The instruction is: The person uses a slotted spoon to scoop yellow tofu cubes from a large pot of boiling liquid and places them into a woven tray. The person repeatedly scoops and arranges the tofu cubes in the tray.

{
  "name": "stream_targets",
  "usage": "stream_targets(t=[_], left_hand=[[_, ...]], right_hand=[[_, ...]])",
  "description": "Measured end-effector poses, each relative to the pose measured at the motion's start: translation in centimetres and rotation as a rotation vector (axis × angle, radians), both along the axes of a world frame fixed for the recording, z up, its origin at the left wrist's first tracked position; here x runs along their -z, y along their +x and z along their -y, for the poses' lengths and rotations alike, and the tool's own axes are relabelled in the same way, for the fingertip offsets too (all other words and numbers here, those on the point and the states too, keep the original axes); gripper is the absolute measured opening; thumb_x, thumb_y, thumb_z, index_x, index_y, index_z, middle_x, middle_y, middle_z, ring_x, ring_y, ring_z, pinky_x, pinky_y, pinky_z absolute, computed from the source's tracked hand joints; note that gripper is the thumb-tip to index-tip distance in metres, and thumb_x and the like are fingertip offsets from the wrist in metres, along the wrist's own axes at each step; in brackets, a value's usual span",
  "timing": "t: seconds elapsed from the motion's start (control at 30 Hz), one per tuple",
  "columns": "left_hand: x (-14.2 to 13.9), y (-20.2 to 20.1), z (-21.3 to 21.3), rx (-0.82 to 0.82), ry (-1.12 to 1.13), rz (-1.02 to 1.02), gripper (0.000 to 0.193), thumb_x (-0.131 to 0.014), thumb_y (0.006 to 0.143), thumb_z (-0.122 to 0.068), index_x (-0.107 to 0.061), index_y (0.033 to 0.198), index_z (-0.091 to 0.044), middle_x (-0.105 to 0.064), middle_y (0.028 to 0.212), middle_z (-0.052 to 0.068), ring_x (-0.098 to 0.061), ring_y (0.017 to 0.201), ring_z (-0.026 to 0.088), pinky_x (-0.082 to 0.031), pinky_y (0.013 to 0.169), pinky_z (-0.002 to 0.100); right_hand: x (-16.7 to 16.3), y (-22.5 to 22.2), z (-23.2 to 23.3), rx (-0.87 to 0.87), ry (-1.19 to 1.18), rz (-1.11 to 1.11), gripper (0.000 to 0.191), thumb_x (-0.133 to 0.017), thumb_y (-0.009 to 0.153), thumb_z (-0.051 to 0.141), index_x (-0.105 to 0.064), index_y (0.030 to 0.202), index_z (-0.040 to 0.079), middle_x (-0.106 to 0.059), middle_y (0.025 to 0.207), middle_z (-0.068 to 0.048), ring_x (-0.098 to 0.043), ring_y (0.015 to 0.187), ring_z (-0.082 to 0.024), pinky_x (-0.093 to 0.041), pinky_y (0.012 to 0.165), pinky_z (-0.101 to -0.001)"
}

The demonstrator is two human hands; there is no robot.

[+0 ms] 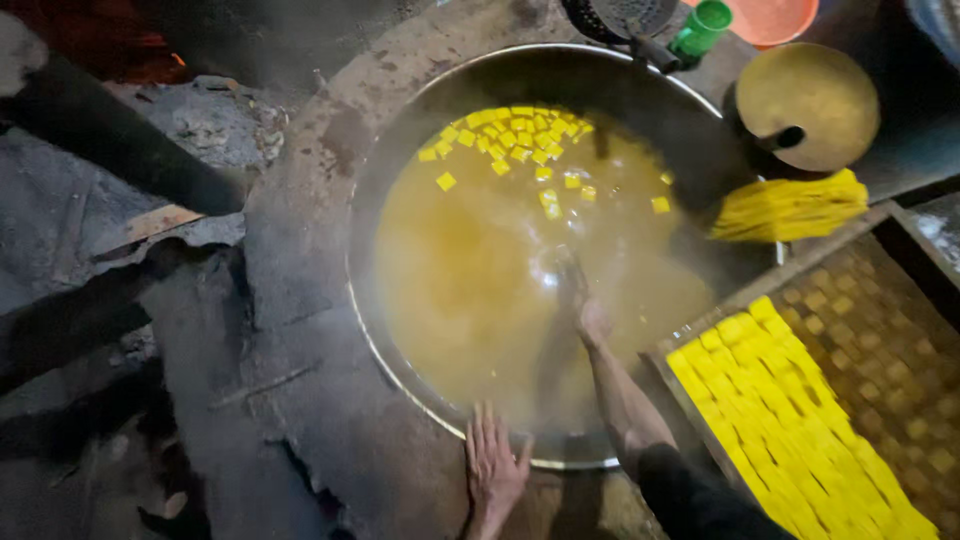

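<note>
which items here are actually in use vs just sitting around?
In use: big pan of yellow liquid, floating yellow cubes, right hand reaching into it, left hand on the rim, tray of yellow cubes.

Sitting around: green cup, orange basin, round lid.

Cubes (pixel 510 135) float at far side of wok (pixel 400 130); tray (pixel 790 270) right; ladle (pixel 805 95) behind tray.

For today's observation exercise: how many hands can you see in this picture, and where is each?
2. The left hand lies flat on the near rim of the big pan. The right hand reaches over the yellow liquid, gripping something blurred. No others show.
</note>
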State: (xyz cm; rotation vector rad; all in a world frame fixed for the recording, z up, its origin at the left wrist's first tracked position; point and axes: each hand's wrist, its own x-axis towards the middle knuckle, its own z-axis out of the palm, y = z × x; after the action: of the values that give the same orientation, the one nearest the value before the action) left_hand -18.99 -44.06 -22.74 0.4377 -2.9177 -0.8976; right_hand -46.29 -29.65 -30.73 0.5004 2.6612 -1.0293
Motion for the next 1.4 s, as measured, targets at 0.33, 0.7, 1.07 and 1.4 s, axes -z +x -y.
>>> stream_targets(t=[0.33,0.7,1.07,1.4], left_hand=[[7.2,-1.3,-0.1,0.038,-0.007,-0.048,0.092,-0.073,0.073,-0.057,-0.047,0.139,0.001,-0.032,0.156,0.031,-0.023,0.148,0.046,-0.018,0.115,0.064],[4.9,0.2,-2.2,0.01,-0.008,0.127,0.074,-0.067,0.088,-0.052,-0.05,0.139,-0.002,-0.032,0.156,0.026,-0.022,0.148,0.041,-0.021,0.117,0.056],[5.3,0.0,-3.2,-0.032,-0.093,-0.005,0.073,-0.068,0.084,-0.054,-0.054,0.139,-0.007,-0.039,0.153,0.026,-0.031,0.144,0.043,-0.028,0.112,0.059],[6.3,-0.9,-3.7,0.035,-0.126,-0.114,0.073,-0.073,0.08,-0.053,-0.057,0.131,-0.004,-0.042,0.15,0.03,-0.032,0.144,0.048,-0.033,0.109,0.063]], right_hand=[[6.2,-11.8,5.4,0.083,-0.14,-0.06,0.046,-0.064,0.098,0.046,-0.077,0.099,0.002,-0.072,0.075,-0.011,-0.066,0.067,-0.026,-0.051,0.062,-0.0419],[4.3,-7.4,1.0,0.246,-0.295,-0.173,0.05,-0.063,0.099,0.051,-0.077,0.097,0.003,-0.072,0.075,-0.012,-0.066,0.067,-0.025,-0.049,0.061,-0.042],[2.5,-12.7,-3.0,0.235,-0.151,-0.21,0.056,-0.061,0.099,0.056,-0.076,0.093,0.002,-0.071,0.076,-0.017,-0.066,0.069,-0.03,-0.049,0.065,-0.0454],[2.6,-11.7,-3.4,0.584,-0.423,-0.214,0.058,-0.06,0.093,0.06,-0.072,0.095,0.003,-0.071,0.076,-0.016,-0.071,0.073,-0.033,-0.054,0.067,-0.0465]])
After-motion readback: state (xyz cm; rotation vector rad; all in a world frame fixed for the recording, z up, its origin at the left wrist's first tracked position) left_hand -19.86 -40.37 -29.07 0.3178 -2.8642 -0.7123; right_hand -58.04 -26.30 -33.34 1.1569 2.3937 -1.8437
